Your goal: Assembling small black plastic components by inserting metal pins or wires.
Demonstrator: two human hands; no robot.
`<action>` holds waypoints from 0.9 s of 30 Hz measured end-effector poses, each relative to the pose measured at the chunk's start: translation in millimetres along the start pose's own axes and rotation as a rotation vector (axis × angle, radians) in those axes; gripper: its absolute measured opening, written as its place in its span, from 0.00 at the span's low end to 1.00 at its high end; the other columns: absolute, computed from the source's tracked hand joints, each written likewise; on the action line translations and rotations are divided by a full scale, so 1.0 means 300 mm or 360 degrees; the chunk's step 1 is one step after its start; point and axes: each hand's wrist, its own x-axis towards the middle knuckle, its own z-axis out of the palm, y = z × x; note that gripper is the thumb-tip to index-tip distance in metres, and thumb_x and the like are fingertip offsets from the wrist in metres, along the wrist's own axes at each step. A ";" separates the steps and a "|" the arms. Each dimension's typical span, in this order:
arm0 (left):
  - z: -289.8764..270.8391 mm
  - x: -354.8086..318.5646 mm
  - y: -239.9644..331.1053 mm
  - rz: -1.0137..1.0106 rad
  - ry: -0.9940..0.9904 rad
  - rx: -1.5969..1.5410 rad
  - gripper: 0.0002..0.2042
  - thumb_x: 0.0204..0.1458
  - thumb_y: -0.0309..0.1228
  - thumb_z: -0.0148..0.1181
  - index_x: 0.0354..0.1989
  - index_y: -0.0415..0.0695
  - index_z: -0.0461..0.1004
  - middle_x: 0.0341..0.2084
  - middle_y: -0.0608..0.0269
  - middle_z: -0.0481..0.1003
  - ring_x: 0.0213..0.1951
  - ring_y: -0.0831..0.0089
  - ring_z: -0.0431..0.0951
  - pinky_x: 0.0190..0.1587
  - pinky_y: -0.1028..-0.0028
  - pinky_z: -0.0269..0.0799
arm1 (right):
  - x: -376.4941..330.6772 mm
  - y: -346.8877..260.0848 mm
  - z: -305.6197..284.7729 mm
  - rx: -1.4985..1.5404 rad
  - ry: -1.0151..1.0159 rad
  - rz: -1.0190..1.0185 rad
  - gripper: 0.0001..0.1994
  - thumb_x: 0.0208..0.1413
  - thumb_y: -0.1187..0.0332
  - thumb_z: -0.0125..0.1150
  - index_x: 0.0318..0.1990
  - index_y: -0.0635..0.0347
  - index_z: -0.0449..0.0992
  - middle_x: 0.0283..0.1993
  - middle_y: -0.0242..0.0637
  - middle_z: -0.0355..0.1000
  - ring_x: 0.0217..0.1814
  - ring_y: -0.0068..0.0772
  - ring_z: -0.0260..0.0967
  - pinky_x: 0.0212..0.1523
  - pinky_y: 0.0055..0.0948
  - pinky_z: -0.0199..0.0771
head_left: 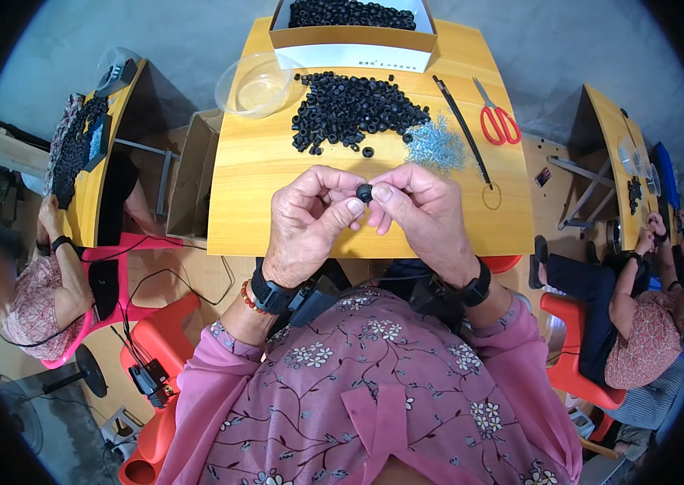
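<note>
Over the near part of the yellow wooden table, my left hand (309, 220) and my right hand (423, 212) meet. Pinched between their thumbs and fingertips is a small black round part (364, 192); its exact kind is too small to make out. Just beyond my hands spreads a pile of small black ring-like parts (350, 109), with one loose black piece (368, 152) at its near edge. Touching the pile's right side is a heap of small silvery metal pieces (436, 145), perhaps screws or pins.
A clear round plastic tub (233, 93) stands at the table's far left. An open box (350, 55) of black parts is at the back. Red-handled scissors (497, 121) and a thin black rod (463, 129) lie at right. People sit at tables on both sides.
</note>
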 end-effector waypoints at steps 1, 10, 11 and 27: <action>-0.002 -0.004 0.000 -0.0021 -0.0007 0.0006 0.09 0.58 0.24 0.64 0.44 0.35 0.75 0.37 0.58 0.79 0.33 0.76 0.78 0.38 0.75 0.78 | -0.001 0.001 0.002 0.0007 -0.0002 0.0015 0.07 0.64 0.72 0.59 0.40 0.70 0.77 0.30 0.34 0.76 0.27 0.18 0.73 0.27 0.19 0.74; -0.051 -0.001 -0.032 -0.0279 0.0053 -0.0329 0.08 0.60 0.25 0.61 0.44 0.35 0.74 0.35 0.57 0.80 0.33 0.73 0.80 0.38 0.74 0.78 | 0.018 0.012 0.010 -0.0012 -0.0075 0.0170 0.09 0.65 0.70 0.57 0.40 0.70 0.77 0.30 0.34 0.76 0.27 0.18 0.73 0.28 0.19 0.74; -0.057 0.000 -0.033 -0.0313 0.0088 -0.0340 0.08 0.60 0.25 0.60 0.44 0.35 0.74 0.35 0.56 0.80 0.33 0.73 0.80 0.38 0.73 0.78 | 0.019 0.012 0.012 -0.0025 -0.0093 0.0195 0.09 0.64 0.70 0.57 0.40 0.70 0.77 0.30 0.34 0.76 0.28 0.18 0.73 0.28 0.19 0.74; -0.400 0.100 0.063 -0.0148 0.0916 -0.0657 0.11 0.59 0.24 0.56 0.50 0.40 0.72 0.35 0.59 0.77 0.33 0.71 0.78 0.39 0.74 0.78 | -0.024 0.138 -0.122 -0.0192 -0.0018 0.0432 0.06 0.63 0.73 0.59 0.43 0.67 0.77 0.32 0.30 0.74 0.30 0.17 0.72 0.32 0.18 0.73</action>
